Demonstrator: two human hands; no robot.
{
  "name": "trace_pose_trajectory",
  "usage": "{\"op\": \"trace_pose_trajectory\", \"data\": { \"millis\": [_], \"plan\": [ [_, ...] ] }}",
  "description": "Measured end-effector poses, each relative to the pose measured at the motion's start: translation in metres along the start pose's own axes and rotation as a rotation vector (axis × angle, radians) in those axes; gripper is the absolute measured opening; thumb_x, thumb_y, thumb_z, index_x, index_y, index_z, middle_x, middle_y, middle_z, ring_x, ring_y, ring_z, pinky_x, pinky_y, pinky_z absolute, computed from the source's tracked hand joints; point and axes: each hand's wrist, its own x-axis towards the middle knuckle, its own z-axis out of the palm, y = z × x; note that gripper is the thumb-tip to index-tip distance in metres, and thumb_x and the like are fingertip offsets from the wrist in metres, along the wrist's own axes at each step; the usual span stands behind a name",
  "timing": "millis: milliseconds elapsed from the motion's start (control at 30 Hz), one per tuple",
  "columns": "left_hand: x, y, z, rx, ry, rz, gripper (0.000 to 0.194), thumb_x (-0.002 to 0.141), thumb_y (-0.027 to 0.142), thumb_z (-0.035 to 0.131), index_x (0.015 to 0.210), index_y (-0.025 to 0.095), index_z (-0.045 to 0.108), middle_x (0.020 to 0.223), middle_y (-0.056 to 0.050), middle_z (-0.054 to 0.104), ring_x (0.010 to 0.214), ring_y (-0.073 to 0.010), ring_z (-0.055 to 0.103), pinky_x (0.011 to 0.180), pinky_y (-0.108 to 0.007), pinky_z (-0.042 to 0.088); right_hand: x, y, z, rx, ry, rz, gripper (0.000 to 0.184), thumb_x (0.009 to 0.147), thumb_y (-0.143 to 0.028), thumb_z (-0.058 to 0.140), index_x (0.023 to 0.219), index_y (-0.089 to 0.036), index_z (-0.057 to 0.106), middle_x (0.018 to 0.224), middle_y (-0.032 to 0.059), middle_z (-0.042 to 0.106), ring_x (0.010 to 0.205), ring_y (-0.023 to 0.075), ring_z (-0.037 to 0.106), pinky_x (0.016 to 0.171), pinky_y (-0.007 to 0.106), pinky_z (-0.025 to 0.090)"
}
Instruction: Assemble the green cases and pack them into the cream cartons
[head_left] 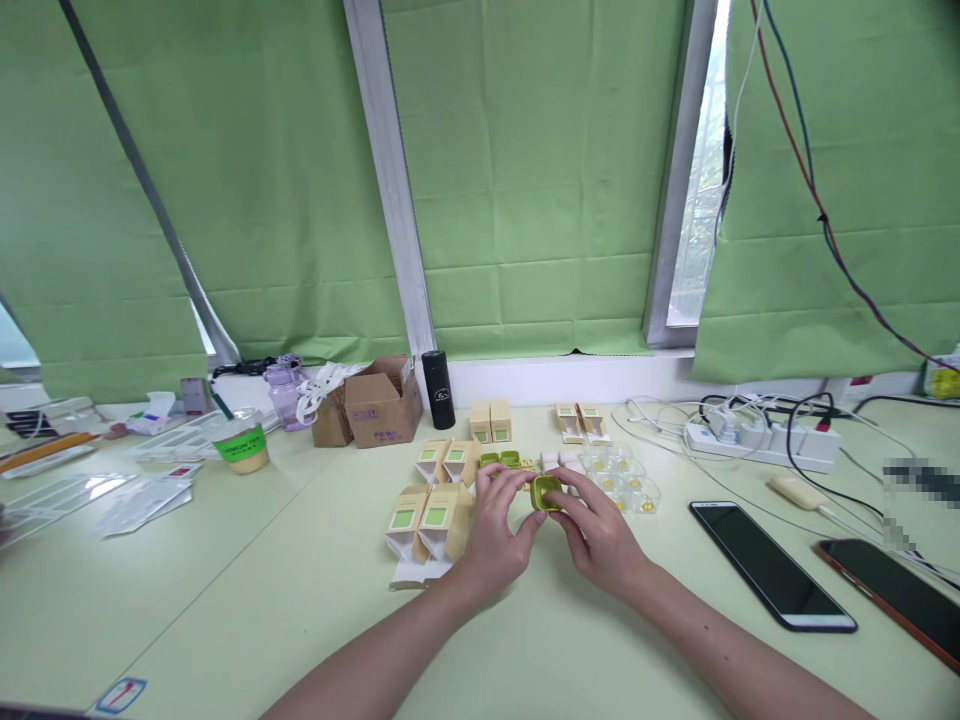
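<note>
Between my two hands a small olive-green square tub [545, 492] is held up above the table, its hollow side facing me. My left hand [499, 530] grips its left edge with thumb and fingers. My right hand [600, 530] closes on the right side, one finger reaching into the hollow. Behind my left fingers lie more green tubs [509, 459], partly covered. Open kraft boxes with green windows [445, 515] stand left of my left hand. Clear plastic cups with yellow bits inside [619, 475] sit past my right hand, beside small pale pink blocks [551, 460].
Two closed kraft boxes [491, 421] and two open ones [583, 423] stand farther back. Behind are a black bottle [438, 390] and a brown carton [384, 405]. To the right lie a phone [772, 565], another phone [896, 590] and a cabled power strip [765, 446]. A drink cup [241, 441] stands left.
</note>
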Motion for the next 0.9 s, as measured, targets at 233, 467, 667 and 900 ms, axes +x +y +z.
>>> {"op": "trace_pose_trajectory", "data": {
  "millis": [233,467,667,900],
  "plan": [
    [-0.0004,-0.0009,0.0001,0.009,0.005,0.010,0.035,0.098,0.031,0.069,0.132,0.024,0.064,0.130,-0.012,0.068,0.132,-0.0315,0.047,0.112,-0.053,0.046,0.0018,-0.0015,0.0003,-0.003,-0.015,-0.007,0.037,0.103,-0.004,0.046,0.131,-0.022,0.060,0.134,0.0182,0.062,0.121,0.0292,0.067,0.090,0.045,0.064],
    [-0.0002,-0.0033,0.0008,0.013,0.015,0.008,0.035,0.099,0.034,0.068,0.132,0.024,0.064,0.130,-0.013,0.068,0.133,-0.0326,0.048,0.113,-0.055,0.046,0.0010,-0.0005,0.0001,0.018,-0.024,0.019,0.032,0.104,-0.007,0.048,0.129,-0.023,0.062,0.137,0.0172,0.065,0.125,0.0287,0.068,0.094,0.045,0.065],
    [-0.0003,-0.0008,-0.0024,-0.013,-0.003,-0.019,0.040,0.103,0.036,0.061,0.141,0.025,0.059,0.136,-0.014,0.065,0.136,-0.0330,0.044,0.111,-0.055,0.047,-0.0049,0.0014,0.0041,0.082,0.029,0.199,0.023,0.107,-0.020,0.052,0.128,-0.024,0.059,0.139,0.0153,0.070,0.133,0.0300,0.067,0.105,0.051,0.061],
    [-0.0006,-0.0032,-0.0023,0.023,0.038,0.011,0.039,0.101,0.023,0.057,0.140,0.025,0.058,0.136,-0.013,0.063,0.136,-0.0325,0.044,0.113,-0.055,0.045,0.0020,0.0009,0.0029,0.228,0.047,0.491,0.024,0.111,-0.043,0.047,0.101,-0.024,0.057,0.091,0.0064,0.074,0.089,0.0248,0.076,0.076,0.036,0.062]
  ]
}}
